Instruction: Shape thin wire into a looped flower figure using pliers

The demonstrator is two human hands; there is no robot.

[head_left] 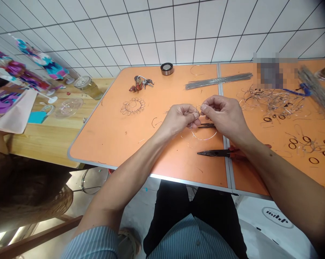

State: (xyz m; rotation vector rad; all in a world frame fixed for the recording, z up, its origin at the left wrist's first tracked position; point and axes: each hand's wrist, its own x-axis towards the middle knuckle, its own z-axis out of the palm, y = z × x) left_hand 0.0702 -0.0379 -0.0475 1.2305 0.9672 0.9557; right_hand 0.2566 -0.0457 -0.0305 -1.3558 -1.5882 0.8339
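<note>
Over the middle of the orange table, my left hand [182, 116] and my right hand [224, 114] are close together, fingertips pinched. Between them is a thin wire [205, 139], whose loop curves below the fingers. Partly under my right hand lies a dark tool tip [207, 126]; the rest of it is hidden. Nearer to me rest long-nose pliers [215, 153], their red handles partly covered by my right forearm. A flower-shaped wire ring [132, 106] lies flat to the left of my hands.
Behind my hands are a tape roll [167, 69], keys [145, 82] and a bundle of straight wires [219, 81]. Tangled wire [273, 100] and several dark rings [314, 160] lie at right. A lidded jar [88, 87] stands on the wooden table, where another person sits at left.
</note>
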